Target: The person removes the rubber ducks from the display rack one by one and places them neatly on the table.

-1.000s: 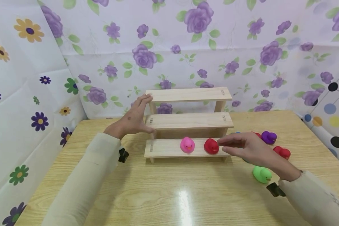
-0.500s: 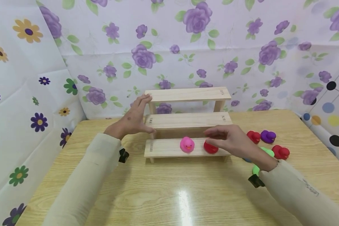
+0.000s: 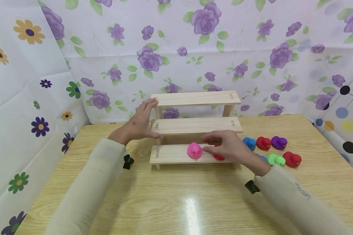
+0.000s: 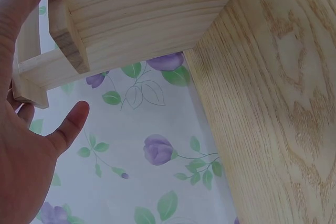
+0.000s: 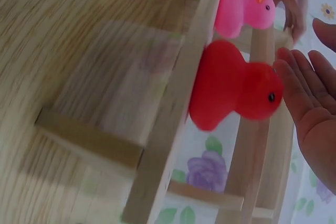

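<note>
A three-tier wooden shelf (image 3: 195, 126) stands on the table, and a pink rubber duck (image 3: 194, 151) and a red rubber duck (image 5: 223, 85) sit on its lowest board. At the shelf's left end, my left hand (image 3: 136, 126) rests its fingers on the top board's end, its thumb spread out near the middle board. My right hand (image 3: 230, 147) is over the red duck, covering much of it in the head view. Its fingertips lie right beside the pink duck there. The right wrist view shows straight fingers near the red duck's head, with nothing held.
Right of the shelf, several loose ducks lie on the table (image 3: 153, 202): a blue duck (image 3: 249, 143), a red one (image 3: 263, 143), a purple one (image 3: 279, 142), a green one (image 3: 276, 160) and others. Behind hangs a flowered cloth (image 3: 176, 45).
My right hand has moved left, from beside the red duck across it to the pink duck's right side. More loose ducks now show behind it. My left hand has stayed still.
</note>
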A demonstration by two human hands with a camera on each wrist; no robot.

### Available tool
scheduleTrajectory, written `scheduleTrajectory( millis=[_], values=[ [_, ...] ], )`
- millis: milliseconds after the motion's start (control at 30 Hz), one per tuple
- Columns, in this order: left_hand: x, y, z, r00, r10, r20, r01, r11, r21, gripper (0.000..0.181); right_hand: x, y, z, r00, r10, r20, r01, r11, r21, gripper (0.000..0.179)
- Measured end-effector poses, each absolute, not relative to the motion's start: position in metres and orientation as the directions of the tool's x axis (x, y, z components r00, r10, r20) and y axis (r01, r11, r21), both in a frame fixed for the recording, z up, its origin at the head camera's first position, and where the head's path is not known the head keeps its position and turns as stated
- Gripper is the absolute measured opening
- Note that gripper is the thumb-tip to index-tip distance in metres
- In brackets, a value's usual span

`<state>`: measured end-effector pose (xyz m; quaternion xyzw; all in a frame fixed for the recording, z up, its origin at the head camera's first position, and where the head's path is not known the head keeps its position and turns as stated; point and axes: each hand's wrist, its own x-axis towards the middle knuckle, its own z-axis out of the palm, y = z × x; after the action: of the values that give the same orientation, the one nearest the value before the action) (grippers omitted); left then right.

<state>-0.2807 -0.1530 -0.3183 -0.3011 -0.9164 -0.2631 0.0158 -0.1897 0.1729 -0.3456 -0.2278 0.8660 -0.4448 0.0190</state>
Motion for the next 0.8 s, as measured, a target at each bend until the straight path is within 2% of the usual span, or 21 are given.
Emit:
scheduleTrajectory(
  millis=[467,800],
  values=[
    [-0.282,-0.154,-0.319,-0.816,0.546,0.187,0.563,0.68,0.47,0.125,-0.192,0.152,-0.352,-0.852,-0.472,0.227,-0.46,0.467,-0.755,0.027],
    [-0.282,-0.154,-0.319,-0.821,0.542,0.179,0.554,0.68,0.481,0.125,-0.195,0.146,-0.357,-0.839,-0.481,0.255,-0.507,0.52,-0.687,0.025]
  ],
)
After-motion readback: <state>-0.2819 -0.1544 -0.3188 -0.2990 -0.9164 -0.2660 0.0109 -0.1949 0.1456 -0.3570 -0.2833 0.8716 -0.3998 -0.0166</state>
